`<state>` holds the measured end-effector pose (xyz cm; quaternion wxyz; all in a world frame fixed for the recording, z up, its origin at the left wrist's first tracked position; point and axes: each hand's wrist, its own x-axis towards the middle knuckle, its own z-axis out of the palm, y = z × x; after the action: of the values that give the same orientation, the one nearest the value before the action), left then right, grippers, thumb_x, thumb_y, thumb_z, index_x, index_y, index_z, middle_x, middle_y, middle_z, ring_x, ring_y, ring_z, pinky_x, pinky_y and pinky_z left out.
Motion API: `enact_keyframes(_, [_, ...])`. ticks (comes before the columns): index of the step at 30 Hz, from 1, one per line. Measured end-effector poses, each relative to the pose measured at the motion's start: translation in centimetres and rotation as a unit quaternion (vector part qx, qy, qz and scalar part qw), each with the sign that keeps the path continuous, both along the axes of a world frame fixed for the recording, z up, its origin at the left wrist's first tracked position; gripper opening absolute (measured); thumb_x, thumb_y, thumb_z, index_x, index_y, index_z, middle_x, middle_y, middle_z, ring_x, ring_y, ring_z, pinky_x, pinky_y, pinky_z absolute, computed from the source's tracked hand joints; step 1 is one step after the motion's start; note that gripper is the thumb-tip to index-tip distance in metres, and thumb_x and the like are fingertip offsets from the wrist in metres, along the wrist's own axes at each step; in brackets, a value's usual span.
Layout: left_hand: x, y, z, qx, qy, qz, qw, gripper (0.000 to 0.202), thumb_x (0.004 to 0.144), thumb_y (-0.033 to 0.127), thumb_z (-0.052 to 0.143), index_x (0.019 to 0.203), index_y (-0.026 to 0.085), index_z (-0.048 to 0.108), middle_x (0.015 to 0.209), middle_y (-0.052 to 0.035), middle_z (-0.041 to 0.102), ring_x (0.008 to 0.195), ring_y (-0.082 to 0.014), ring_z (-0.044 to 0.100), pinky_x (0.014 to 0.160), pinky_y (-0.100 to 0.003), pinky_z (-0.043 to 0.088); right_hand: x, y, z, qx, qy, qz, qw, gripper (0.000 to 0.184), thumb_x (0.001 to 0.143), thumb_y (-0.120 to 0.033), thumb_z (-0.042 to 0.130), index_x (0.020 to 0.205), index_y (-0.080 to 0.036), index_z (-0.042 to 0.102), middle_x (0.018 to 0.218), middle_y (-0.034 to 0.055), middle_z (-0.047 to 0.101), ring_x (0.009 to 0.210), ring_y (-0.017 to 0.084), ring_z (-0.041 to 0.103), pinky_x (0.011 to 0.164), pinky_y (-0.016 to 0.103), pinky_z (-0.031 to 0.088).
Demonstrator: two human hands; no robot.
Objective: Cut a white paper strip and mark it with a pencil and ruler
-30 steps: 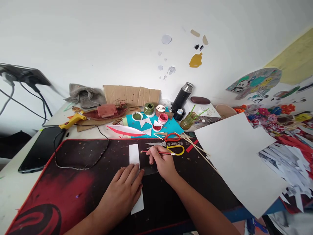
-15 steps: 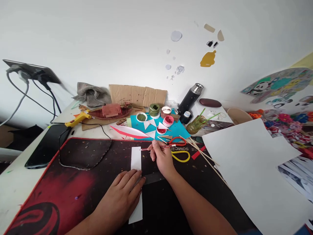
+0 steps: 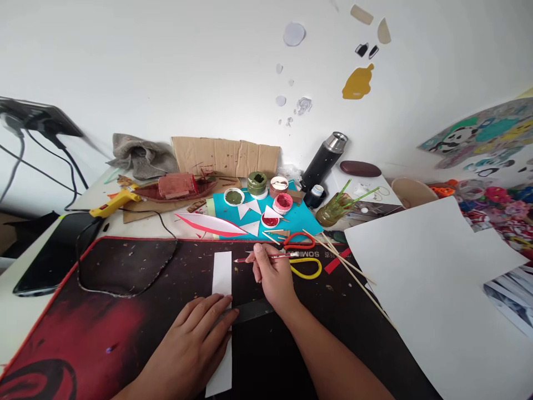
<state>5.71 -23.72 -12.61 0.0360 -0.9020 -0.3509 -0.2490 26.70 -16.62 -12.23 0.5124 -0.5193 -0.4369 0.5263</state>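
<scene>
My left hand [image 3: 200, 333] lies flat with fingers stretched across a long white paper strip [image 3: 222, 272], pressing it on the dark desk mat. A dark, see-through strip, perhaps a ruler [image 3: 254, 311], crosses under these fingers and sticks out to the right. My right hand [image 3: 272, 275] is closed around a red pencil [image 3: 242, 260]. Its tip points left, just beyond the paper strip's right edge. Behind this hand lie scissors with one orange and one yellow handle [image 3: 306, 268], their blades mostly hidden.
Paint pots [image 3: 257, 183] and white paper triangles [image 3: 249, 209] sit on blue paper [image 3: 225, 208]. Further left are a model boat [image 3: 177, 186], a yellow glue gun [image 3: 114, 203] and its looping cord. Thin sticks [image 3: 350, 264] and a large white sheet [image 3: 433, 278] lie to the right.
The pencil tip has shifted from the paper strip's right edge to just off it, over the mat. My left hand stays flat on the strip. The camera view has tilted slightly.
</scene>
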Motion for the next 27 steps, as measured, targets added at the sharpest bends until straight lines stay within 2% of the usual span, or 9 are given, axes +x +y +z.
enact_keyframes(5, [0.3,0.1,0.1,-0.004,-0.002,-0.002,1.0,0.033,0.107,0.017,0.05,0.129,0.024,0.074,0.124,-0.0016,0.081,0.116,-0.0173,0.07,0.111,-0.035,0.045,0.0,-0.1,0.0,-0.002,-0.009,0.007,1.0,0.069,0.099,-0.085,0.063,0.074,-0.02,0.069,0.048,-0.0057,0.046,0.043,0.01,0.04,0.047,0.026,0.029])
enact_keyframes(8, [0.5,0.1,0.0,-0.008,-0.022,0.009,1.0,0.032,0.109,0.018,0.047,0.125,0.024,0.074,0.122,-0.0008,0.081,0.116,-0.0175,0.069,0.112,-0.035,0.042,0.0,-0.1,0.0,-0.003,-0.014,0.012,1.0,0.07,0.099,-0.086,0.062,0.075,-0.021,0.069,0.047,-0.0056,0.046,0.043,0.01,0.04,0.047,0.026,0.03])
enact_keyframes(15, [0.8,-0.4,-1.1,-0.059,-0.068,0.027,0.996,0.031,0.116,0.034,0.047,0.122,0.029,0.076,0.125,0.0007,0.081,0.12,-0.0179,0.067,0.118,-0.036,0.037,0.0,-0.3,0.0,-0.013,-0.012,0.013,1.0,0.068,0.099,-0.085,0.063,0.077,-0.021,0.069,0.048,-0.0058,0.047,0.043,0.011,0.041,0.048,0.026,0.031])
enact_keyframes(27, [-0.3,-0.8,-2.6,-0.079,-0.038,0.015,0.996,0.031,0.111,0.024,0.052,0.131,0.029,0.074,0.133,-0.0024,0.077,0.127,-0.0211,0.064,0.117,-0.039,0.039,-0.1,-0.5,-0.1,-0.008,-0.038,0.015,0.999,0.066,0.102,-0.082,0.061,0.077,-0.022,0.069,0.048,-0.0058,0.046,0.044,0.012,0.042,0.049,0.027,0.034])
